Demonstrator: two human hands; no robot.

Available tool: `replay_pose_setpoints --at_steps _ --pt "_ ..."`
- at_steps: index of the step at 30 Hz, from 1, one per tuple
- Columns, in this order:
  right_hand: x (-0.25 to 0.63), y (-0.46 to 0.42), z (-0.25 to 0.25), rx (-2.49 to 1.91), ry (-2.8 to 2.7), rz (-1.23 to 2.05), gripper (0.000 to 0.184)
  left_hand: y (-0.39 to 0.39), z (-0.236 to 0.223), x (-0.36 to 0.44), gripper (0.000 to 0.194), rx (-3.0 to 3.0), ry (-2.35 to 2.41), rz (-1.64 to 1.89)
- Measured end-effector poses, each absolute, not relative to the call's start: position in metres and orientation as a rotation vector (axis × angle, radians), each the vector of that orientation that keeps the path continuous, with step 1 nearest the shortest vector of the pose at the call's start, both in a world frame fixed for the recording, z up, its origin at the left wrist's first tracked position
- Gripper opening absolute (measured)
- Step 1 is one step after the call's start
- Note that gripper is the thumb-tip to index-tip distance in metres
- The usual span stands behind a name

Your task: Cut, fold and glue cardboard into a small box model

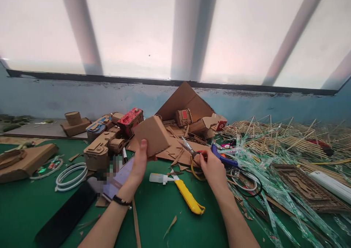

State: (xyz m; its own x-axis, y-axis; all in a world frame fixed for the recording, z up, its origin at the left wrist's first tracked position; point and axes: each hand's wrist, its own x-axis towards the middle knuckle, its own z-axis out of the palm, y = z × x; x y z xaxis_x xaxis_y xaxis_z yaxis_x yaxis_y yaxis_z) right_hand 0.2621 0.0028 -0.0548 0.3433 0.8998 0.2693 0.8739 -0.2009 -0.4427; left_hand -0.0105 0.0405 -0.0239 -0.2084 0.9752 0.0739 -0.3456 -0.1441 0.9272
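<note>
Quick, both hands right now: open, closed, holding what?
Left hand: closed, holding a cardboard box.
Right hand: fingers bent at the scissors; can't tell whether the grip is closed on them.

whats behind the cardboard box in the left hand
Behind the cardboard box, a red-patterned cardboard piece shows past its upper left and a flat cardboard sheet past its lower right; whatever lies directly behind the box is covered.

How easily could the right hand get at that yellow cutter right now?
Yes, probably quite easily: the yellow cutter lies on the green tabletop close by the right hand, and nothing covers its handle. The fingers seem to be on the scissors, though, and might have to let go first.
</note>
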Motion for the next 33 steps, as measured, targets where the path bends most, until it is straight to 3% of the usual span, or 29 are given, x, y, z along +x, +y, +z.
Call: replay_pose_setpoints --at_steps 4,11,17,24,29,33 --pt "0.264 -0.001 -0.051 -2.226 -1.552 0.062 0.027 0.021 -0.032 0.012 0.07 1.313 0.968 1.452" --pt "0.261 -0.005 -0.046 -1.818 -1.274 0.129 0.039 0.004 -0.049 0.035 0.082 1.754 0.942 1.208" --pt "0.244 -0.004 -0.041 -1.06 -1.055 0.831 0.074 0.015 -0.052 0.025 0.082 1.922 0.925 1.36" --pt "0.228 -0.008 -0.04 -0.855 -0.89 1.283 0.079 0.023 -0.05 0.021 0.111 1.588 0.738 1.305" --pt "0.238 -0.007 -0.035 -0.859 -0.796 1.427 0.078 0.026 -0.044 0.018 0.106 1.507 0.691 1.312" --pt "0.243 -0.003 -0.037 -0.861 -0.795 1.5 0.077 0.026 -0.038 0.014 0.086 1.482 0.702 1.355"
